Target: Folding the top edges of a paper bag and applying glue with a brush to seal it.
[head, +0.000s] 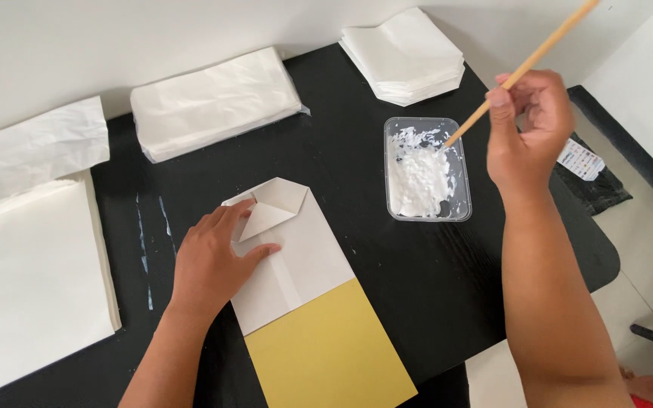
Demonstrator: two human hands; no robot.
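Note:
My left hand (217,261) lies flat on a folded white paper piece (296,257), fingers spread near its folded triangular top. The white piece rests partly on a yellow card (330,351) on the black table (387,264). My right hand (527,128) is raised at the right, gripping a thin wooden stick (530,64). The stick's lower tip dips into a clear plastic tray (427,170) holding white paste.
Stacks of white paper sit around the table: a large stack (28,279) at the left, crumpled sheets (35,147) behind it, a bundle (213,102) at the back, folded pieces (406,57) at the back right. White paste smears (145,227) mark the table.

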